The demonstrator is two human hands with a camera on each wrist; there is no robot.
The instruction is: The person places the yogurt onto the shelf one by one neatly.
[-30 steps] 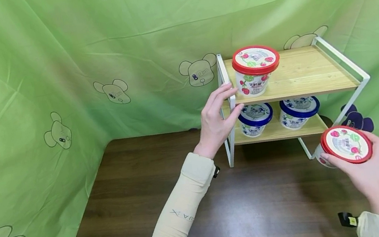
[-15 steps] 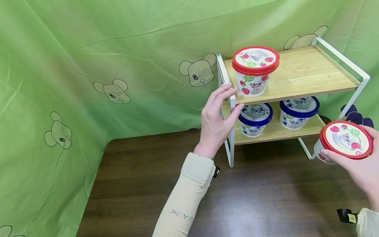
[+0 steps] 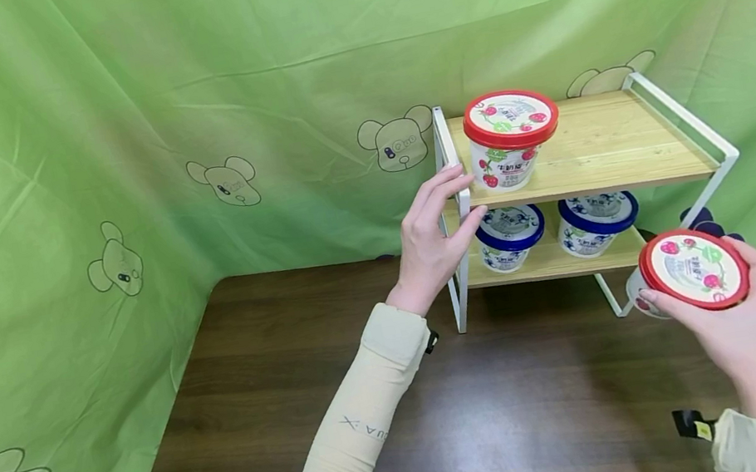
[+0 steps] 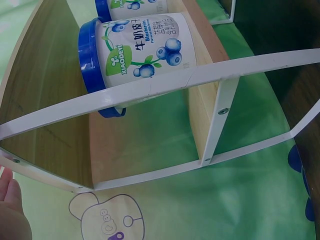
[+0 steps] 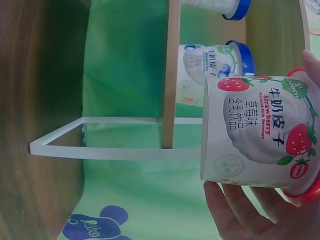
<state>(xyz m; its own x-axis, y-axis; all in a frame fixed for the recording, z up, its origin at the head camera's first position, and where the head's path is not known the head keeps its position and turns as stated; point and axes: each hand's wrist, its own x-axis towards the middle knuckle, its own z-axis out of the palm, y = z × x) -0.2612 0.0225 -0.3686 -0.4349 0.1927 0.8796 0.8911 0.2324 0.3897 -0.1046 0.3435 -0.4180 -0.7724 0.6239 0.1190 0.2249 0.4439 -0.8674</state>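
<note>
My right hand [image 3: 741,315] grips a strawberry milk drink tub [image 3: 695,270] with a red lid, in front of the rack's right end. In the right wrist view, fingers support the white tub [image 5: 260,130] from below in the picture. At the left front corner of the small two-tier shelf rack [image 3: 605,145], my left hand [image 3: 426,249] holds the white frame, fingers and thumb on either side of the corner. A second red-lidded tub [image 3: 511,141] stands upright on the upper shelf, near those fingertips. Little of my left hand shows in the left wrist view.
Two blue-lidded blueberry tubs, one on the left [image 3: 511,238] and one on the right [image 3: 597,222], stand on the lower shelf. The rack stands on a dark wood surface [image 3: 280,371]. Green cloth with printed bears [image 3: 252,123] hangs behind and beside it.
My right hand has raised the strawberry tub slightly, up and a little to the right in the head view. My left hand and the other tubs have stayed still.
</note>
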